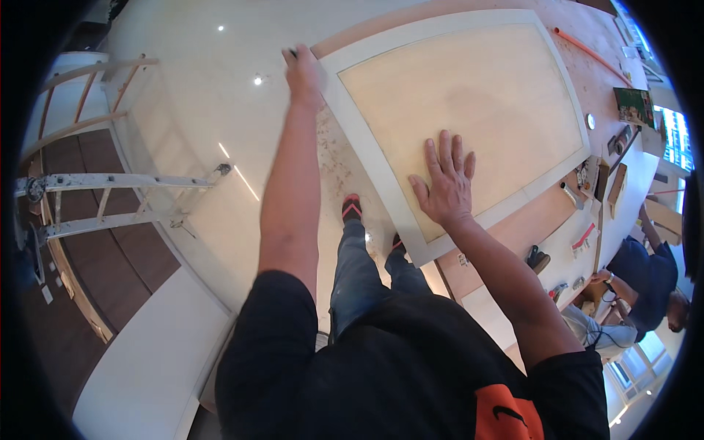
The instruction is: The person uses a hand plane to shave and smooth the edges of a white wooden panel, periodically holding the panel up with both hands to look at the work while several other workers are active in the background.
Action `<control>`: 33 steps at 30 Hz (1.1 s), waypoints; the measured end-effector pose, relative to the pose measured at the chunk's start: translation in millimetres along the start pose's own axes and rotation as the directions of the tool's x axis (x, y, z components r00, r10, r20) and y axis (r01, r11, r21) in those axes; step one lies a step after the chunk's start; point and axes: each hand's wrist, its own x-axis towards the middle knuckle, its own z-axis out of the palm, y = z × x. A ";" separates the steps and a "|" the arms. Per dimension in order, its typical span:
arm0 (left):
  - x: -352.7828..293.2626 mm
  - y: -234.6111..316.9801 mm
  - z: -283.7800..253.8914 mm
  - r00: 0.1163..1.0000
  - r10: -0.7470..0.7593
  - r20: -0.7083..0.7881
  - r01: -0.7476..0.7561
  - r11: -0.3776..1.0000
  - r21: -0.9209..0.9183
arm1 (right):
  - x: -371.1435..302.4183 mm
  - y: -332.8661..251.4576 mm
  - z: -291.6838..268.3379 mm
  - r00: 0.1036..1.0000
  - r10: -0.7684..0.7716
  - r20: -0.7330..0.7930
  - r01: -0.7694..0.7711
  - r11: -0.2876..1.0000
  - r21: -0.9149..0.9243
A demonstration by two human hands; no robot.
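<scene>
A pale wooden panel [499,88] framed by a white border lies on the workbench, its near left edge overhanging the floor. My right hand [447,183] rests flat on the panel's wooden face, fingers spread. At the panel's far left corner is my left hand [303,75], slightly blurred, with its fingers curled closed. A small dark bit shows at those fingers, too little to name. Whether the left hand touches the border, I cannot tell.
An aluminium ladder [132,181] stands at the left, near a wooden rack [84,95]. On the bench [506,235] lie an orange-red pipe [590,55], a green box [634,107] and several tools. Another person [638,271] works at the right.
</scene>
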 end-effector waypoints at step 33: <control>-349.4 -52.8 5.0 0.972 -0.173 0.159 0.176 0.984 -0.001 | -18.4 10.7 10.1 0.984 0.008 -0.180 -0.012 1.000 -0.022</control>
